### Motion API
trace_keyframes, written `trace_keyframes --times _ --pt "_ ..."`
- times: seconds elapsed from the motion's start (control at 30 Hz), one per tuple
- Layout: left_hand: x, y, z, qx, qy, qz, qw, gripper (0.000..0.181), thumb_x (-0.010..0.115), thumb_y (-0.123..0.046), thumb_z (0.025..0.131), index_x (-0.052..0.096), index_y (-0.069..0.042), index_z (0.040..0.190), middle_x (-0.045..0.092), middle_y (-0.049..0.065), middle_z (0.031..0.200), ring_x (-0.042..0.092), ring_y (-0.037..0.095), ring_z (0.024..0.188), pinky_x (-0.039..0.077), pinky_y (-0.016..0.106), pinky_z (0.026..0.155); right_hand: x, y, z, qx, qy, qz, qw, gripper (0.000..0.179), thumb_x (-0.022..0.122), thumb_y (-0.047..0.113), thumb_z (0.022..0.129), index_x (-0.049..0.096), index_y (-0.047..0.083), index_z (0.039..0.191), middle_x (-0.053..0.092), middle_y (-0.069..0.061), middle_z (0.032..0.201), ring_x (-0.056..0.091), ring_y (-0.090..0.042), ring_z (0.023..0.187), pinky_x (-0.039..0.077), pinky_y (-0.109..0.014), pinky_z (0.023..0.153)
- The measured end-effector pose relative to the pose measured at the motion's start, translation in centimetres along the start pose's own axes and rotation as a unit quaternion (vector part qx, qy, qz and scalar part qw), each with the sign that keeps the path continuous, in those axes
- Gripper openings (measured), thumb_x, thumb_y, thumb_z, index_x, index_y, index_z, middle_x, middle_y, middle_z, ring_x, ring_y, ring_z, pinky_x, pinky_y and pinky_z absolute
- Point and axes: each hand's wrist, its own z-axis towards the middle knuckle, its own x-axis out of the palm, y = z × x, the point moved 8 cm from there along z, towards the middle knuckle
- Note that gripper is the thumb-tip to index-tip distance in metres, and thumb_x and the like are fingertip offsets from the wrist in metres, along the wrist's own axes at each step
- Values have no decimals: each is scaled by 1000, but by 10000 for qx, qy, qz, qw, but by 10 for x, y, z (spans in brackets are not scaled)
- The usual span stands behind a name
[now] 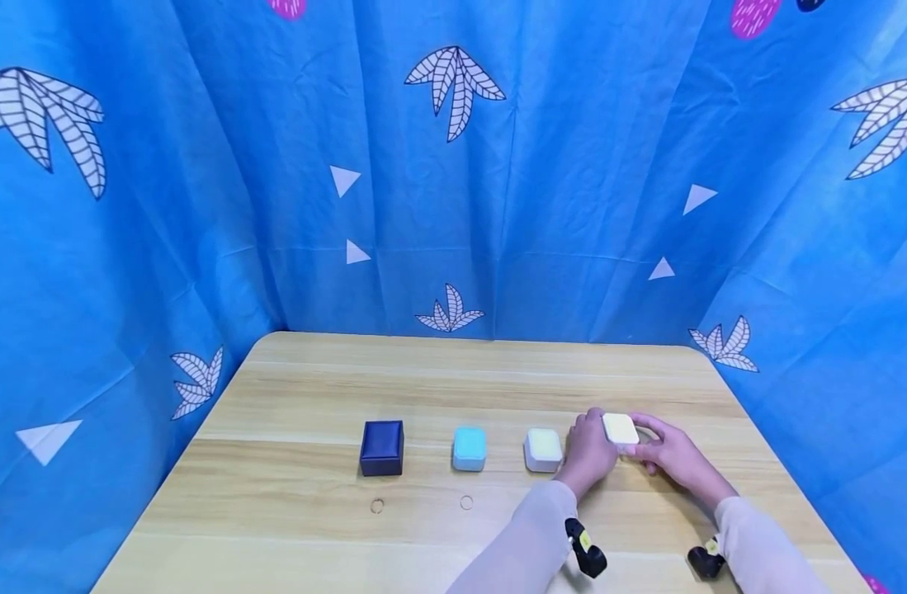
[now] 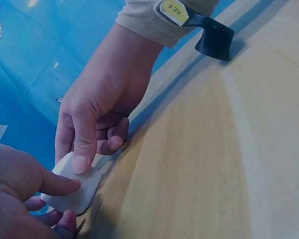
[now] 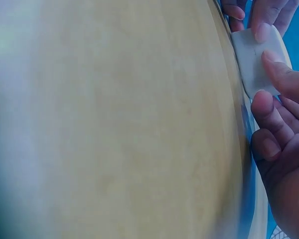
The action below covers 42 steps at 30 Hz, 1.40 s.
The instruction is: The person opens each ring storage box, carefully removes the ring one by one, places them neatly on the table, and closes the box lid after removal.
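Observation:
A small white ring box (image 1: 620, 430) is held between both hands over the right part of the table. My left hand (image 1: 591, 452) grips it from the left and my right hand (image 1: 674, 456) from the right. Both thumbs press on the near face of the white box (image 2: 72, 191) in the left wrist view, with fingers behind it. From the right wrist, the box (image 3: 255, 59) looks closed. Just left of my left hand stands a second white ring box (image 1: 544, 450) with a cream top.
Farther left on the wooden table (image 1: 290, 511) stand a turquoise ring box (image 1: 470, 449) and a navy ring box (image 1: 382, 448). One thin ring (image 1: 377, 499) lies in front of the navy box, another ring (image 1: 466, 496) before the turquoise one. A blue curtain (image 1: 453, 206) surrounds the table.

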Motion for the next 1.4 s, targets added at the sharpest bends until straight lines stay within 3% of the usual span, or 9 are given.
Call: trace_keyframes --times 0.2,0.43,1.0,1.2,1.27,1.4 --pt "2 3 -8 4 18 -41 10000 56 81 -4 73 62 -14 125 64 4 105 59 18 91 49 29 86 4 1 -7 25 94 -37 9999 75 75 19 90 37 -2 152 68 -12 71 55 -17 54 48 -29 51" --pt "0 4 -19 107 -46 -39 9999 54 81 -6 72 63 -13 123 63 3 103 59 18 91 48 28 86 8 -3 -17 247 160 -87 9995 78 76 24 88 37 2 152 60 -5 61 55 -17 54 47 -29 51" --pt "-3 8 -36 158 -1 -297 9994 60 81 -1 71 61 -14 126 62 2 106 56 16 96 47 28 91 15 1 -31 194 294 -64 9994 77 76 24 89 37 1 152 58 -4 62 54 -15 52 48 -29 51" --pt "-2 12 -37 191 79 -362 9991 63 82 -2 70 61 -15 128 63 1 108 56 16 98 48 29 93 16 1 -32 151 367 29 9992 77 75 23 90 36 0 152 65 -6 70 55 -12 57 49 -27 53" --pt "-1 14 -36 177 129 -350 9991 67 84 -4 69 60 -16 131 63 1 110 57 15 100 49 29 95 16 2 -32 48 397 132 9991 77 74 21 91 34 0 153 70 -7 80 59 -11 61 52 -27 57" --pt "2 15 -35 210 142 -182 9995 75 88 -11 68 58 -19 136 64 0 116 58 15 106 49 30 97 17 4 -33 -200 557 404 9974 77 70 15 93 28 1 156 72 -9 85 61 -10 67 53 -26 61"
